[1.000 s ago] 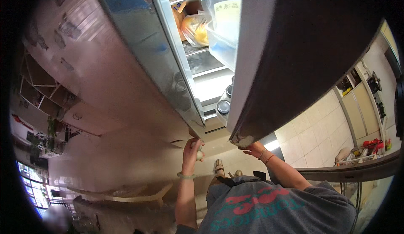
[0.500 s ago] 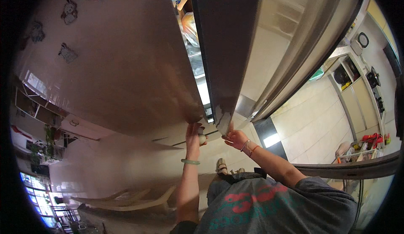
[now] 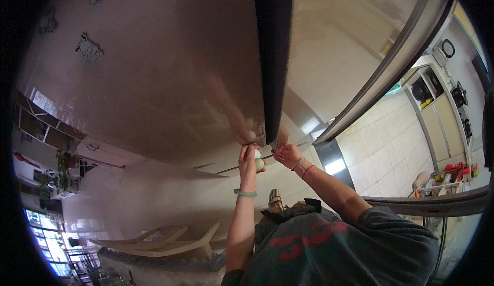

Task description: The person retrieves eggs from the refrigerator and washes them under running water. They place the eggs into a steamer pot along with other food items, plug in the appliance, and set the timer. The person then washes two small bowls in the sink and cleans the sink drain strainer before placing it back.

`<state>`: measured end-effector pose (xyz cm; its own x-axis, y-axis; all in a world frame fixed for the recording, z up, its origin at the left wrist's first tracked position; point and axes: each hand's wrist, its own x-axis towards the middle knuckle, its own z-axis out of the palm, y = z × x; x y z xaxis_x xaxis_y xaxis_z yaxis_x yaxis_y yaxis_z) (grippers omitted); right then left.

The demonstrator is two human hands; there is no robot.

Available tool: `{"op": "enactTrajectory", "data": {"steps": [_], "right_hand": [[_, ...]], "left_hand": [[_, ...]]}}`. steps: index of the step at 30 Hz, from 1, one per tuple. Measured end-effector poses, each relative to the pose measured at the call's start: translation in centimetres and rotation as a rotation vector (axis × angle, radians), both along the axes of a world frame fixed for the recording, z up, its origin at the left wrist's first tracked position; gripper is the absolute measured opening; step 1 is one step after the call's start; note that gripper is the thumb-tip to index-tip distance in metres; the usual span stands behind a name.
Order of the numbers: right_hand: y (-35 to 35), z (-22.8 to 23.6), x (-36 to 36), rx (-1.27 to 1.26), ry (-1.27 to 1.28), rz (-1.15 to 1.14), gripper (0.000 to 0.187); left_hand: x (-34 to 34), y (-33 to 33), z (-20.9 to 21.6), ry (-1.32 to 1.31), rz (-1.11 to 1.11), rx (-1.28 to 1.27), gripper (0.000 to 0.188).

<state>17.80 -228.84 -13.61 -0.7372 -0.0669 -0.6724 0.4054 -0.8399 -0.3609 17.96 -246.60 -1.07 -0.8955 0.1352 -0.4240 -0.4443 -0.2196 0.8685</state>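
My left hand [image 3: 249, 158], with a green bangle on its wrist, is raised to the lower edge of the left fridge door [image 3: 154, 80] and is closed around a small pale egg-shaped thing [image 3: 259, 160]. My right hand [image 3: 287, 155], with red cords on its wrist, has its fingertips on the bottom corner of the right fridge door [image 3: 350, 54] and holds nothing. The two steel doors meet at a dark seam [image 3: 270, 54], and the inside of the fridge is hidden.
Cartoon stickers [image 3: 88, 48] sit on the left door. A pale tiled floor [image 3: 391, 147] lies to the right, with white cabinets [image 3: 437, 90] and red items [image 3: 455, 167] beyond. A counter edge [image 3: 427, 199] crosses at the right. A white slatted frame [image 3: 170, 239] lies lower left.
The open fridge doors have swung together, hiding the shelves and food. Both hands stayed at the doors' lower edges, moving closer together.
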Motion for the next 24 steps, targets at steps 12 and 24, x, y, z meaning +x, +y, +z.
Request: {"op": "enactTrajectory", "data": {"steps": [12,24], "right_hand": [[-2.6,2.2,-2.2,0.037,-0.022,-0.052,0.007],[-2.3,-0.1,-4.9,0.049,0.164,0.079,0.012]], "left_hand": [[-2.3,-0.9,-1.4,0.017,0.001,-0.038,0.031],[-2.0,1.5,-0.6,-0.365,-0.142,0.49,0.027]]}}
